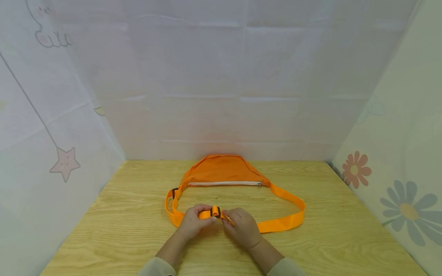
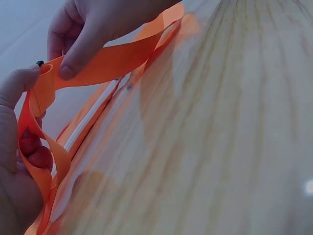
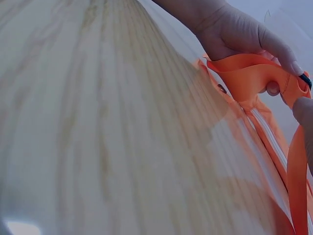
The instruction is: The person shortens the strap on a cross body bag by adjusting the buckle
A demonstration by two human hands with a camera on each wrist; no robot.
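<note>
An orange waist bag point(image 1: 223, 168) lies on the table with its white zipper point(image 1: 224, 183) toward me. Its orange strap point(image 1: 281, 224) loops forward to my hands. My left hand point(image 1: 194, 221) grips the strap just left of a black slider buckle point(image 1: 219, 212), with the thumb at the buckle's lower edge. On the buckle's other side my right hand point(image 1: 243, 229) pinches the strap between thumb and fingers. In the left wrist view the strap point(image 2: 112, 61) runs folded through the buckle, raised above the table. The right wrist view shows the left thumb close to the buckle point(image 3: 305, 80).
A second black buckle point(image 1: 174, 193) sits on the strap's left side. The wooden table point(image 1: 328, 245) is bordered by a pale sheet point(image 1: 224, 84) at the back and printed sheets with a star point(image 1: 65, 163) and flowers point(image 1: 409, 211) at the sides.
</note>
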